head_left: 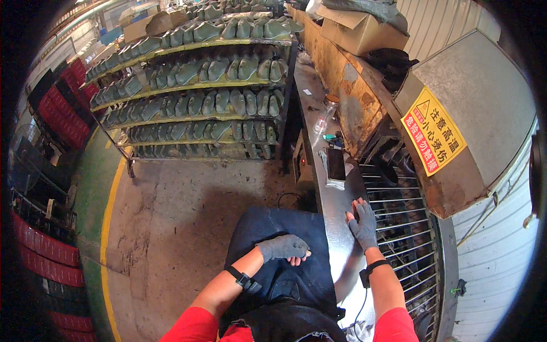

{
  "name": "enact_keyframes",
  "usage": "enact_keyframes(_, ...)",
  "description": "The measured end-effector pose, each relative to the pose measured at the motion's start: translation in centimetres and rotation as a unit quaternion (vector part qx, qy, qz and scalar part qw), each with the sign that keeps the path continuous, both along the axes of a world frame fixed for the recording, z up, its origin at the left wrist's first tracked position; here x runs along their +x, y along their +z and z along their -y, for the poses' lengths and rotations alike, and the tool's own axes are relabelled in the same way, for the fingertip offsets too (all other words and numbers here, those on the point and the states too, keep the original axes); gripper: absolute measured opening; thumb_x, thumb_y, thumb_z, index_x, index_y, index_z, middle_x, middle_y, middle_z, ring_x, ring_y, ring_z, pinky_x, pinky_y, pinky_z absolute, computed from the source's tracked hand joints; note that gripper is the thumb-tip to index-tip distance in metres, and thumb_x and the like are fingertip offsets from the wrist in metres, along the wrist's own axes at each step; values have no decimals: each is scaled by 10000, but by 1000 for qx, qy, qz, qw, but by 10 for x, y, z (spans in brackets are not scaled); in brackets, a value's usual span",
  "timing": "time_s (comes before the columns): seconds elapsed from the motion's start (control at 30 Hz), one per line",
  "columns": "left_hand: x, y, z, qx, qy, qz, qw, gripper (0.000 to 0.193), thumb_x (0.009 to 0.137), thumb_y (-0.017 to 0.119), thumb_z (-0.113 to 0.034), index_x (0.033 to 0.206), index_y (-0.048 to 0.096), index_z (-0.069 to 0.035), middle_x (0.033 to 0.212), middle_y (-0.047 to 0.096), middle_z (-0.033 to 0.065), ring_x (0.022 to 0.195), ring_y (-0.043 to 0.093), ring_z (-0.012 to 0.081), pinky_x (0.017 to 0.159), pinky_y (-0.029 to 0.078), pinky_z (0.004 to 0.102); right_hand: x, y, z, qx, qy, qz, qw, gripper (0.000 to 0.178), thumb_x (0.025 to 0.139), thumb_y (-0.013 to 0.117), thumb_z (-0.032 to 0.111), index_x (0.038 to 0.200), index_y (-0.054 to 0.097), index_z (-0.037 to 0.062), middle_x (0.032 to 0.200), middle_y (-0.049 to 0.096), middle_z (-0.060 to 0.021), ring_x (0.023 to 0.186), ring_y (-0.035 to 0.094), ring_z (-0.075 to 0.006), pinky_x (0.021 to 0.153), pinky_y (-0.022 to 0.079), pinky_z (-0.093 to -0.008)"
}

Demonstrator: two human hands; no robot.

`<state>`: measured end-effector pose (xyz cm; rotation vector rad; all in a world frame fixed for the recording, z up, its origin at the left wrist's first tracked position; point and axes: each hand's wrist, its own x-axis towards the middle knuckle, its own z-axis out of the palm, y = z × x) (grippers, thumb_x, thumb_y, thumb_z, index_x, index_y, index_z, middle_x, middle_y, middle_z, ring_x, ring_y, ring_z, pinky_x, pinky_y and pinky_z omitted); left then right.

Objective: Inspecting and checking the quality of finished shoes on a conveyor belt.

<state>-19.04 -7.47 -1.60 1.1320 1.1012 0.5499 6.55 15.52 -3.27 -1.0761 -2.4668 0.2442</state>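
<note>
My left hand, in a grey fingerless glove, rests on the dark trousers over my lap. Its fingers are curled in and nothing shows in them. My right hand wears a matching glove and lies on the metal bench top, by the edge of the metal-bar rack. Its fingers are stretched out and hold nothing. Ahead of it, a dark-screened phone lies on the bench on a pale pad. A clear bottle with an orange-brown cap stands farther along.
A tall rack ahead carries several shelves of grey-green shoe-shaped pieces. A metal hood with a yellow and red warning label overhangs the bars at right. A cardboard box sits beyond. Red stacked crates stand left, past a yellow floor line.
</note>
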Motion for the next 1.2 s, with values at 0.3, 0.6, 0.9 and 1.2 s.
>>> enact_keyframes(0.3, 0, 0, 0, 6, 4, 2, 1000, 398, 1032, 612, -441, 911, 703, -73, 787, 739, 55, 663, 682, 139, 621, 528, 275, 2, -6, -3, 14, -6, -4, 1000, 547, 924, 706, 327, 1399, 629, 67, 1487, 577, -218, 1414, 498, -424, 1193, 385, -486)
enact_keyframes(0.6, -1, -3, 1, 15, 8, 9, 1000, 388, 1027, 623, -438, 913, 704, -76, 790, 739, 51, 661, 675, 130, 616, 528, 268, 2, -8, -3, -1, -4, 2, 1000, 594, 928, 701, 402, 1419, 607, 81, 1517, 544, -225, 1428, 474, -426, 1191, 375, -495)
enact_keyframes(0.9, -1, -5, 0, 5, 5, 7, 1000, 391, 1025, 625, -444, 910, 705, -79, 789, 740, 49, 665, 679, 129, 617, 529, 269, 3, -7, -3, 8, 6, -17, 1000, 580, 923, 707, 391, 1401, 613, 77, 1491, 557, -233, 1403, 491, -432, 1176, 390, -498)
enact_keyframes(1.2, -1, -3, 1, 8, 8, 4, 1000, 389, 1026, 626, -440, 906, 705, -79, 788, 740, 52, 664, 679, 131, 621, 533, 274, 3, -9, -5, 6, -5, -4, 1000, 587, 918, 705, 396, 1402, 616, 75, 1491, 554, -244, 1399, 494, -437, 1180, 386, -500)
